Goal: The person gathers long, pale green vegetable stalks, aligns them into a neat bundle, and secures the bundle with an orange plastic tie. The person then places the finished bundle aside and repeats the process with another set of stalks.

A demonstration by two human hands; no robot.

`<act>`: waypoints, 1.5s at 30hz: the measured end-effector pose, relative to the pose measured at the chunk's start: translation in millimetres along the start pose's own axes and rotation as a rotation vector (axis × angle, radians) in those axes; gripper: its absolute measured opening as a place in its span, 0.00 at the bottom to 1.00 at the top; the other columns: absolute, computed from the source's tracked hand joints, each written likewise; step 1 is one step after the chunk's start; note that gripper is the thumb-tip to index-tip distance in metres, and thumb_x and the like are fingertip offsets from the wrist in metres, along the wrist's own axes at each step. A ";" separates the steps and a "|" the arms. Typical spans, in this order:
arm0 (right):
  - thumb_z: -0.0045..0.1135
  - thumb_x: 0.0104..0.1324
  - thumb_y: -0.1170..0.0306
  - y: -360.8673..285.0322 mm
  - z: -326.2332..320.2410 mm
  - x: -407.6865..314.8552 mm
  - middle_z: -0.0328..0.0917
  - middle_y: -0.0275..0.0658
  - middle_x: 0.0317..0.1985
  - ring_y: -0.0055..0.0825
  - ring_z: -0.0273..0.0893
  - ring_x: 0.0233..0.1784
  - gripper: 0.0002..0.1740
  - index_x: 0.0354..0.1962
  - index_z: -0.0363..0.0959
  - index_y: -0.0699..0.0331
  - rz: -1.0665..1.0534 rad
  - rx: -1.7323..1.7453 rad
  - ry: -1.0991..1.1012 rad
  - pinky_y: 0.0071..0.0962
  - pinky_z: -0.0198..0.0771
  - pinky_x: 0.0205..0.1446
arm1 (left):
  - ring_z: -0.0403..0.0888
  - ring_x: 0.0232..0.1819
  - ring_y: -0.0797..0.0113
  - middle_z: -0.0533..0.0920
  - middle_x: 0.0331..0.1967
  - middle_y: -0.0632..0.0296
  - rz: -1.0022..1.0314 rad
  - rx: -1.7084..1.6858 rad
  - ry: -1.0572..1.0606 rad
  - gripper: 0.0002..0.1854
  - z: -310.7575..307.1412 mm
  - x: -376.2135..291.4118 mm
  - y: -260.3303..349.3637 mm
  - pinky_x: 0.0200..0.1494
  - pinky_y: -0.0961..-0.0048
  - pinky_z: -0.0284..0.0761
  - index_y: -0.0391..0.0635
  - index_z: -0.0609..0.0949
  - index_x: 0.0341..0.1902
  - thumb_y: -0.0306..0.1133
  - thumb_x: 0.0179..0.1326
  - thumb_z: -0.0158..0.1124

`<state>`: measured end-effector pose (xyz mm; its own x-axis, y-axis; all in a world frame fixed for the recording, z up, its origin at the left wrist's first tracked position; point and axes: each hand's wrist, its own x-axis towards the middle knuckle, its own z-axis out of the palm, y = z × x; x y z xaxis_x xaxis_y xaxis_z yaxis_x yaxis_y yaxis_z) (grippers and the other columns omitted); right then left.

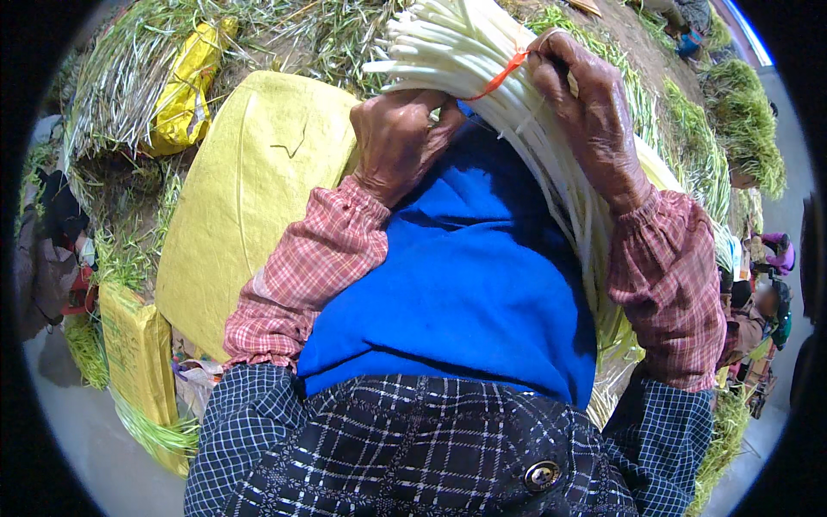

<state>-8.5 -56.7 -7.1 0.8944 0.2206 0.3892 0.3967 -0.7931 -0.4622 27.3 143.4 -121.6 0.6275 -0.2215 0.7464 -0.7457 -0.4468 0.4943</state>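
A thick bundle of long pale stalks, probably garlic shoots [452,48], lies across the top centre and curves down to the right over a blue cloth [465,271] on my lap. An orange-red tie [507,77] runs around the bundle. My right hand [585,106] has its thumb and fingers closed on the tie at the bundle's upper side. At the bundle's lower left, my left hand [410,132] is curled, with fingertips by the tie's other side; whether it grips the tie is hidden.
A yellow woven sack [258,181] lies left of my left arm. Heaps of green stalks [123,84] surround me, with a bright yellow bag [194,84] on one. Another yellow sack [136,355] stands lower left. Other people [753,316] sit at the far right, and one is at the left rim.
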 end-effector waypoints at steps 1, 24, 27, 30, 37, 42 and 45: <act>0.55 0.72 0.67 -1.3 0.2 0.1 0.76 0.46 0.33 0.36 0.75 0.38 0.09 0.41 0.72 0.67 -0.035 -0.020 0.028 0.34 0.71 0.46 | 0.85 0.30 0.52 0.87 0.32 0.55 -0.011 -0.016 0.012 0.07 1.1 0.2 -0.1 0.33 0.58 0.79 0.46 0.87 0.37 0.34 0.57 0.71; 0.64 0.59 0.71 -46.1 11.2 -38.4 0.79 0.46 0.44 0.45 0.77 0.51 0.11 0.38 0.72 0.63 -0.266 -0.116 -0.025 0.39 0.72 0.53 | 0.80 0.19 0.67 0.82 0.22 0.61 -0.006 -0.477 -0.539 0.11 -144.3 20.0 125.7 0.25 0.73 0.77 0.40 0.83 0.53 0.28 0.70 0.61; 0.62 0.61 0.72 -41.2 8.8 -40.5 0.77 0.46 0.44 0.47 0.76 0.50 0.09 0.37 0.72 0.64 -0.218 -0.047 -0.012 0.41 0.72 0.53 | 0.85 0.38 0.59 0.85 0.39 0.51 0.181 -0.384 -0.213 0.15 -109.4 27.7 101.9 0.44 0.67 0.82 0.38 0.81 0.58 0.22 0.69 0.57; 0.62 0.62 0.74 -46.9 12.2 -38.7 0.76 0.51 0.47 0.53 0.74 0.52 0.07 0.38 0.74 0.64 -0.186 0.096 0.022 0.43 0.71 0.56 | 0.76 0.65 0.48 0.80 0.61 0.45 0.305 -0.105 -0.165 0.24 -87.9 35.1 77.7 0.67 0.57 0.71 0.38 0.78 0.65 0.21 0.62 0.60; 0.58 0.67 0.74 -47.8 0.1 -39.7 0.75 0.50 0.54 0.45 0.76 0.57 0.06 0.39 0.75 0.68 -0.137 0.137 -0.042 0.36 0.69 0.62 | 0.71 0.70 0.50 0.79 0.63 0.53 0.245 0.127 -0.272 0.29 -65.1 23.5 59.2 0.75 0.51 0.58 0.42 0.77 0.65 0.38 0.61 0.67; 0.58 0.66 0.74 -46.4 0.8 -38.8 0.77 0.49 0.52 0.46 0.73 0.63 0.05 0.36 0.74 0.68 -0.168 0.105 0.000 0.39 0.68 0.65 | 0.77 0.61 0.52 0.83 0.53 0.56 0.321 0.166 -0.177 0.19 -54.2 22.8 52.7 0.70 0.51 0.64 0.43 0.83 0.53 0.38 0.60 0.69; 0.59 0.66 0.73 -47.8 -11.1 -32.7 0.78 0.48 0.50 0.46 0.72 0.64 0.06 0.34 0.73 0.68 -0.202 -0.063 0.032 0.40 0.67 0.66 | 0.78 0.57 0.54 0.84 0.50 0.57 0.388 0.166 -0.145 0.17 -47.0 35.9 50.0 0.68 0.53 0.67 0.45 0.84 0.50 0.38 0.59 0.69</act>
<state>-59.1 -32.3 11.1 0.7908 0.3611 0.4942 0.5523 -0.7691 -0.3217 2.0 153.8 -49.1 0.3422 -0.5142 0.7864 -0.8935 -0.4370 0.1031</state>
